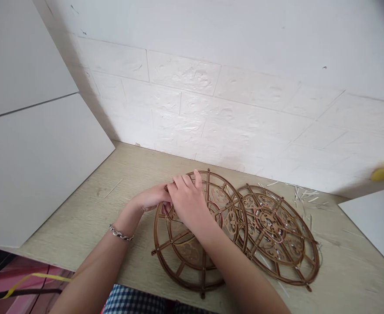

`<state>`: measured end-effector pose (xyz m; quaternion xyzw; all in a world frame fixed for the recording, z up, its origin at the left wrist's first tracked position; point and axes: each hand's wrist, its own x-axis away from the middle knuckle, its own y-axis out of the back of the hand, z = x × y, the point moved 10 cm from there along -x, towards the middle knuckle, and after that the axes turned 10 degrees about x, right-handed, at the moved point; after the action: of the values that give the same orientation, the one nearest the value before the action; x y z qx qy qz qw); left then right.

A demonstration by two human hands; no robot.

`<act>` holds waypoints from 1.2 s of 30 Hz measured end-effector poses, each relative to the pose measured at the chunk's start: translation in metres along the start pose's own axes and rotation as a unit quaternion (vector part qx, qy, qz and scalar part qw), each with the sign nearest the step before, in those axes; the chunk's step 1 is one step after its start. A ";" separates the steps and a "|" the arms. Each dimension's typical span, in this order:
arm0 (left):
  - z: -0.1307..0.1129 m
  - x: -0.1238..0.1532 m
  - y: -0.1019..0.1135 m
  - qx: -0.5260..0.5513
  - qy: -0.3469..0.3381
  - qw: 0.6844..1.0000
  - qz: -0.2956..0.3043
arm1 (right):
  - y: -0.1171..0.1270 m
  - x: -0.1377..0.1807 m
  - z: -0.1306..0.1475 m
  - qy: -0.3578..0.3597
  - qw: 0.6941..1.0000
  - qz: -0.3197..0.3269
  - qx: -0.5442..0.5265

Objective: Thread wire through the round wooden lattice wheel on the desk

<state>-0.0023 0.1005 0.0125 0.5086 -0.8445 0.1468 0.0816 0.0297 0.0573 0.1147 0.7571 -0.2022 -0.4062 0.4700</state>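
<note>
A round brown openwork frame (231, 221), like a wheel with rings, spokes and scroll ornaments, stands tilted in front of me. At its upper left rim my left hand (154, 198), with a chain bracelet at the wrist, is closed with the thumb and fingers around the edge. Across the frame reaches my right hand (188, 198), its fingers bent against the left fingers at the same spot; one finger sticks up. Whatever lies between the right fingertips is hidden. Thin reddish and yellowish wires run along the frame near the hands.
A second similar brown frame (270, 224) lies to the right, partly overlapped by the first. Loose white strips (304, 194) are scattered behind it on the wooden tabletop (133, 261). A white brick-pattern wall (192, 104) closes the back, and white panels (48, 174) stand at left.
</note>
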 end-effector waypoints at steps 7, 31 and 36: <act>0.005 -0.002 0.007 0.038 0.001 0.999 -0.006 | -0.007 0.004 0.003 -0.045 0.998 0.030 -0.035; -0.051 0.032 0.077 0.305 -0.242 0.894 -0.222 | 0.051 0.020 -0.037 -0.036 0.988 0.114 -0.099; -0.052 0.031 0.075 0.300 -0.244 0.894 -0.226 | 0.032 0.015 -0.019 0.001 0.990 0.128 -0.063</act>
<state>-0.0838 0.1244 0.0583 0.7058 -0.6160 0.2418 -0.2526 0.0563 0.0428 0.1407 0.6938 -0.2714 -0.3540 0.5654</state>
